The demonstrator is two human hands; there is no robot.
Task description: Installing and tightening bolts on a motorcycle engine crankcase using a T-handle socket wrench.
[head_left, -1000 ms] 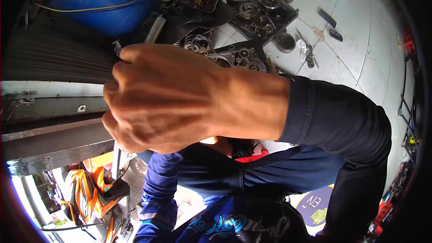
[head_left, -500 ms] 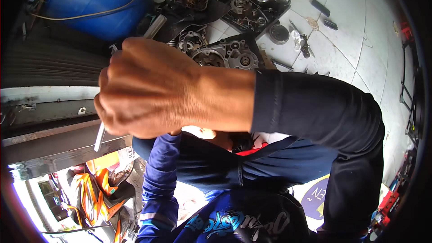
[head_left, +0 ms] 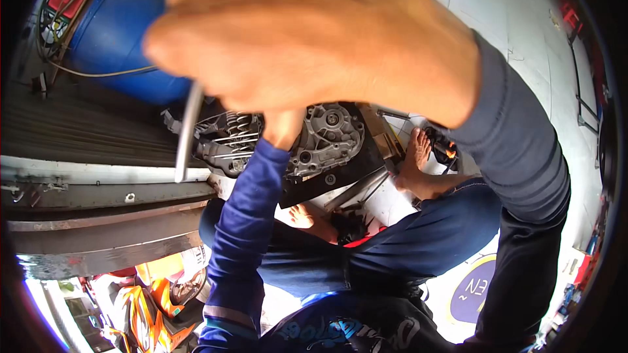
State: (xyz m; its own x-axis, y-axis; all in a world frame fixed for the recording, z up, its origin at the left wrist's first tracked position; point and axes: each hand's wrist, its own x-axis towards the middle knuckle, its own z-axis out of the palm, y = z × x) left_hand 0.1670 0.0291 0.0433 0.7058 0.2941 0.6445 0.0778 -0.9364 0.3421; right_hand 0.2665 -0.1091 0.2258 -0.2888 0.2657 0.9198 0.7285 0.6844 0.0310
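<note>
My right hand [head_left: 314, 39] fills the top of the view, close to the camera and blurred. Its fingers are closed around a thin silver metal rod [head_left: 186, 131] that hangs down from the fist. My left arm in a blue sleeve [head_left: 242, 242] reaches up from below toward a grey engine block [head_left: 327, 137]. My left hand is almost wholly hidden behind my right hand, so its grip cannot be made out. The engine lies on a black mat [head_left: 340, 180], with its finned cylinder [head_left: 226, 140] to the left.
A blue barrel [head_left: 111, 46] with cables stands at the upper left, above a ribbed metal shutter [head_left: 78, 124]. A bare foot [head_left: 415, 157] rests beside the mat on white floor tiles [head_left: 523, 46]. Orange motorcycle bodywork [head_left: 144, 307] sits at the lower left.
My right hand has risen closer to the camera and moved right, carrying the rod. The view has tilted down, so the engine on the mat now shows under the hand.
</note>
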